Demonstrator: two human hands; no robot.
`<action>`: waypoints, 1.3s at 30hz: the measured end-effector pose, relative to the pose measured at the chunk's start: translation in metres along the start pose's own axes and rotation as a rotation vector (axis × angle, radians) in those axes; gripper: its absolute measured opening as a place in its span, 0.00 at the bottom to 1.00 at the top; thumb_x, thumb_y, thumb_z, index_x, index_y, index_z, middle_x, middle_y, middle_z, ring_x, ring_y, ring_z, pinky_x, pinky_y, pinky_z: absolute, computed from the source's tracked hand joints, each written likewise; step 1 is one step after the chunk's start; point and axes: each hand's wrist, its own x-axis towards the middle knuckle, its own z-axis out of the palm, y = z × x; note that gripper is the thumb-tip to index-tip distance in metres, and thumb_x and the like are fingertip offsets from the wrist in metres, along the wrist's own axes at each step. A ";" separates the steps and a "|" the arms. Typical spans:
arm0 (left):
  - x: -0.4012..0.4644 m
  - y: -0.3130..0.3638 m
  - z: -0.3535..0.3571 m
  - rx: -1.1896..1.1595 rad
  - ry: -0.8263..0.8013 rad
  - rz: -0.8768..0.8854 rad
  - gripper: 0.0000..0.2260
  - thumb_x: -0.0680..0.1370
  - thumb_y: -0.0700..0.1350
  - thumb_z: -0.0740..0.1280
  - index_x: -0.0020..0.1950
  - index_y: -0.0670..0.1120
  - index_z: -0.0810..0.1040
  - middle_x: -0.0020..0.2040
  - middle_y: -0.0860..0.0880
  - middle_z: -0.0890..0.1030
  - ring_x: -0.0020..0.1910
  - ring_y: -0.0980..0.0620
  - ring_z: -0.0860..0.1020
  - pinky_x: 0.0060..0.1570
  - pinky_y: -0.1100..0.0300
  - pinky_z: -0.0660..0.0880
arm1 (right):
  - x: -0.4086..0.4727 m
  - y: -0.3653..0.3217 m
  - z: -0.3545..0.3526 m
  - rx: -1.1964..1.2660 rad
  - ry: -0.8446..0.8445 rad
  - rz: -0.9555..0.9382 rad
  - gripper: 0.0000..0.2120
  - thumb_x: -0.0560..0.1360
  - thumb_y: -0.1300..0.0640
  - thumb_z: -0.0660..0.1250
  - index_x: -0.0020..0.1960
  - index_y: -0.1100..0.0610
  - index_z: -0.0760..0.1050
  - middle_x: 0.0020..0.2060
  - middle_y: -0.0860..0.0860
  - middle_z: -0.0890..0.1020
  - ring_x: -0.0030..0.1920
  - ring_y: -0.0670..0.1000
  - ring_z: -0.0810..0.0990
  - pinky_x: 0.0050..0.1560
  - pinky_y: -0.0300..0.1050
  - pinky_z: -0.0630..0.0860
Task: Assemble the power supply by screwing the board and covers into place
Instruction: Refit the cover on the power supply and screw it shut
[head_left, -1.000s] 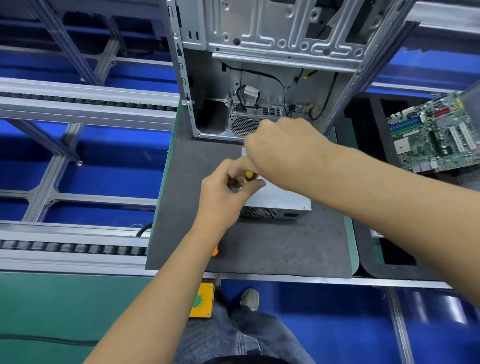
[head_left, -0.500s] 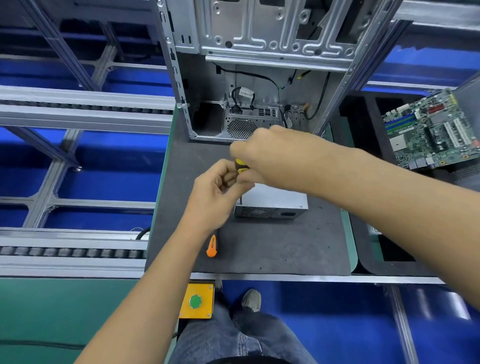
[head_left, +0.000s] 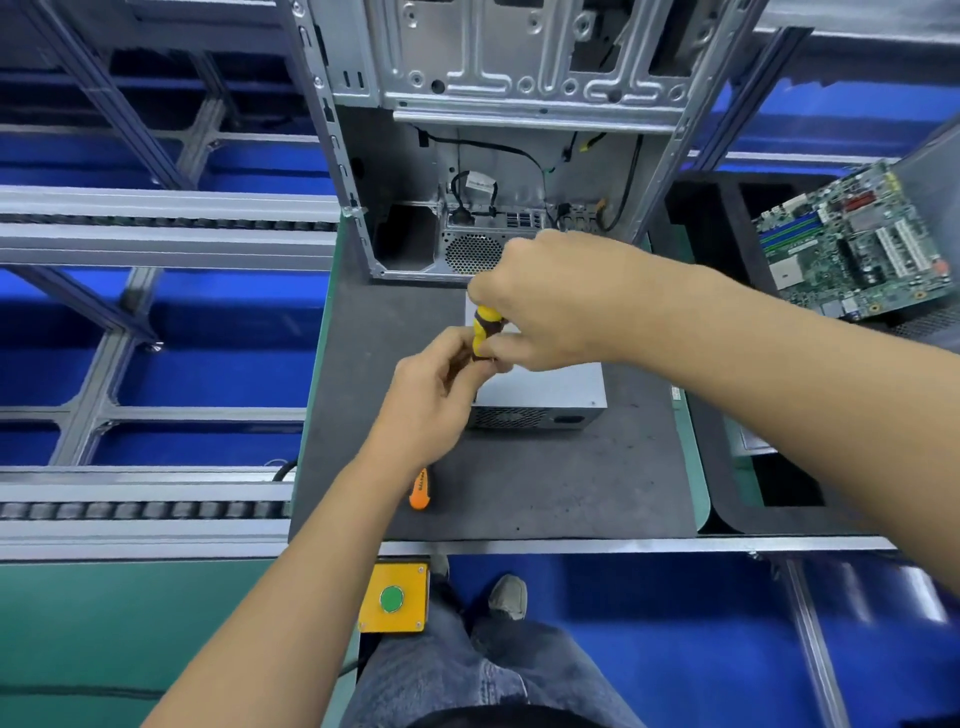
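Observation:
A silver power supply (head_left: 545, 387) with a black grilled front lies on the dark grey mat (head_left: 545, 483). At its left end my right hand (head_left: 550, 306) grips the yellow and black handle of a screwdriver (head_left: 485, 325), which stands roughly upright. My left hand (head_left: 436, 392) sits just below it, fingers curled round the lower part of the screwdriver. The tip and any screw are hidden behind my fingers.
An open metal computer case (head_left: 519, 104) stands at the back of the mat. An orange-handled screwdriver (head_left: 420, 491) lies by my left forearm. A green motherboard (head_left: 852, 244) rests in a black tray at right. A yellow button box (head_left: 395, 597) hangs below the bench edge.
The screwdriver handle has risen out from between my hands and shows more of its yellow. The view has tilted down, so the orange screwdriver now shows beside my forearm.

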 end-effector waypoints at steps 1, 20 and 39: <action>0.000 0.001 -0.001 0.039 -0.040 0.028 0.12 0.80 0.40 0.63 0.49 0.59 0.75 0.38 0.60 0.79 0.36 0.55 0.74 0.39 0.68 0.69 | 0.000 0.000 0.002 -0.042 -0.009 -0.015 0.19 0.77 0.45 0.61 0.34 0.54 0.62 0.30 0.50 0.62 0.27 0.51 0.59 0.27 0.42 0.55; 0.015 0.005 0.001 -0.074 0.141 -0.080 0.13 0.66 0.41 0.79 0.40 0.54 0.77 0.34 0.55 0.78 0.36 0.57 0.75 0.41 0.64 0.73 | 0.010 -0.018 0.007 -0.029 0.076 0.267 0.21 0.82 0.41 0.52 0.38 0.54 0.64 0.29 0.52 0.58 0.37 0.57 0.67 0.36 0.48 0.63; 0.021 0.001 0.006 0.088 0.109 0.060 0.14 0.64 0.46 0.80 0.37 0.51 0.74 0.35 0.52 0.78 0.34 0.60 0.75 0.38 0.67 0.73 | -0.003 -0.021 0.026 -0.016 -0.008 0.345 0.06 0.82 0.54 0.57 0.47 0.53 0.69 0.39 0.53 0.72 0.49 0.60 0.80 0.42 0.48 0.65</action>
